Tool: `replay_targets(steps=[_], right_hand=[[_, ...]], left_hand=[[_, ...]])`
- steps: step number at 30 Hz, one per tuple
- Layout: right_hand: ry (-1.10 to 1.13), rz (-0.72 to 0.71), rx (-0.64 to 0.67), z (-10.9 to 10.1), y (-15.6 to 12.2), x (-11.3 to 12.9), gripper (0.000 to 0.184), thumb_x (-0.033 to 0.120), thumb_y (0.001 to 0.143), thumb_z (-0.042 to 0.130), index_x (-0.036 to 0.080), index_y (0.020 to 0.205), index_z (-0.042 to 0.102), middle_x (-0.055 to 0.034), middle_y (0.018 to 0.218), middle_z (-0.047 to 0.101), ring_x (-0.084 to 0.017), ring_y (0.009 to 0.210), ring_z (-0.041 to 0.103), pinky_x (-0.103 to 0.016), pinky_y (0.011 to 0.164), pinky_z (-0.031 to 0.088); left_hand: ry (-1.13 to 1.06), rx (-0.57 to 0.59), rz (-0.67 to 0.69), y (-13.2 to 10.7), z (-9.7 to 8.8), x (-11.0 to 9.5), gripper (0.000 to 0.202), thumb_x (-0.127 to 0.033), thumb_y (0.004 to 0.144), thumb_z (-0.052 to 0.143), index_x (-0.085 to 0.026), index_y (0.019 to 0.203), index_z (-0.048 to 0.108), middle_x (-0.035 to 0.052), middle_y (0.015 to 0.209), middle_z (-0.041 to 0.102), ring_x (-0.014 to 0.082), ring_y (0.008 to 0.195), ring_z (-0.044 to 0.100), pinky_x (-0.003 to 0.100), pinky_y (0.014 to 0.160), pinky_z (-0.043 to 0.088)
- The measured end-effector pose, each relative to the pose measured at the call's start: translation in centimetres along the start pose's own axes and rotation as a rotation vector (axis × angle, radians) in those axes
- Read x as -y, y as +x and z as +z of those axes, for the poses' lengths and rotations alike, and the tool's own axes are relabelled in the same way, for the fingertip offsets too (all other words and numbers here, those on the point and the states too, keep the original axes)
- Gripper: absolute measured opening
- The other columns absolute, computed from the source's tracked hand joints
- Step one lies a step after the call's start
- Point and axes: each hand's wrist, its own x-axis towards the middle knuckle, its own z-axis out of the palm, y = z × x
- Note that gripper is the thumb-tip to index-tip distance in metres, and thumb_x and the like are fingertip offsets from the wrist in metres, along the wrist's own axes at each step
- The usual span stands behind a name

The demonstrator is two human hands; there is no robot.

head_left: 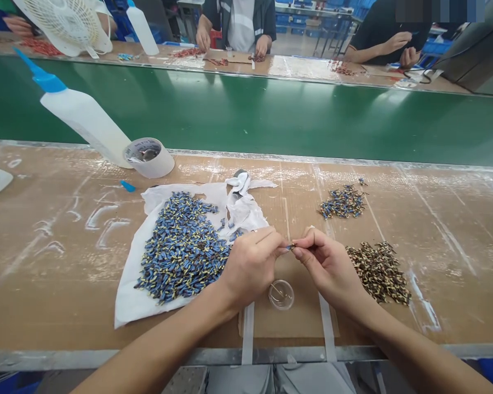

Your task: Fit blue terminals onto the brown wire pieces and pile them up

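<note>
My left hand [252, 264] is closed, its fingertips pinching a small blue piece [288, 248]. Opposite it, my right hand [331, 267] pinches a tiny dark, gold-coloured piece [293, 245]. The two pieces meet end to end, though the fingertips partly cover them. Left of my hands, a heap of blue pieces with yellow and dark ends [178, 249] lies on white sheeting [127, 295]. Just beyond my right wrist is a pile of dark-and-gold pieces [380, 273]. A smaller pile of blue-and-gold pieces [343, 202] sits farther back. Below my hands stands a clear round cup [281, 295] with a thin stick in it.
A white squeeze bottle [86, 120] leans against a tape roll [160, 158] holding small items. A blue cap [127, 186] lies nearby. Crumpled white tissue [246, 208] rests behind the heap. Across the green belt [246, 117], people work beside a fan [72, 24].
</note>
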Motion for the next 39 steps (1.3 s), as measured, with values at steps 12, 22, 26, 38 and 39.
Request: replay_targets(steps=[12,22,26,38,39], right_hand=[[-0.055,0.066,0.104,0.1,-0.1,-1.1,0.011,0.022,0.09,0.053,0.021,0.08,0.052,-0.002,0.074,0.055,-0.017,0.069,0.052,-0.029,0.063,0.042],[0.085,0.09,0.091,-0.8,0.4,-0.4,0.007,0.026,0.09,0.058,0.019,0.087,0.058,-0.0019,0.08,0.058,-0.015,0.074,0.055,-0.028,0.067,0.044],[0.12,0.085,0.072,-1.0,0.7,-0.4,0.006,0.025,0.09,0.059,0.019,0.088,0.06,-0.0019,0.081,0.059,-0.015,0.075,0.058,-0.028,0.068,0.046],[0.233,0.178,0.043,-1.4,0.8,0.2,0.01,0.026,0.085,0.068,0.021,0.095,0.068,-0.001,0.082,0.069,-0.012,0.073,0.064,-0.025,0.069,0.053],[0.244,0.191,0.04,-1.5,0.8,0.2,0.011,0.027,0.085,0.068,0.022,0.095,0.068,-0.0008,0.081,0.069,-0.011,0.072,0.064,-0.024,0.068,0.053]], left_hand=[[0.0,0.155,-0.037,-0.1,0.0,0.5,0.017,-0.008,0.086,0.046,-0.015,0.072,0.054,0.0016,0.068,0.057,0.0141,0.064,0.052,0.026,0.06,0.037],[-0.087,0.166,-0.026,0.7,-1.4,0.5,0.009,-0.013,0.09,0.054,-0.014,0.089,0.063,0.0033,0.081,0.066,0.014,0.073,0.057,0.024,0.066,0.042],[-0.089,0.229,-0.04,1.0,-1.8,1.0,0.015,-0.017,0.092,0.054,-0.015,0.102,0.064,0.0043,0.091,0.068,0.0154,0.081,0.06,0.026,0.073,0.044],[-0.105,0.207,0.042,0.9,-1.3,1.2,0.02,-0.016,0.094,0.048,-0.011,0.089,0.067,0.0017,0.071,0.06,0.0127,0.066,0.053,0.024,0.062,0.039],[-0.112,0.2,0.036,0.9,-1.3,1.2,0.021,-0.015,0.094,0.048,-0.011,0.088,0.067,0.0017,0.071,0.06,0.0126,0.066,0.054,0.024,0.062,0.039]])
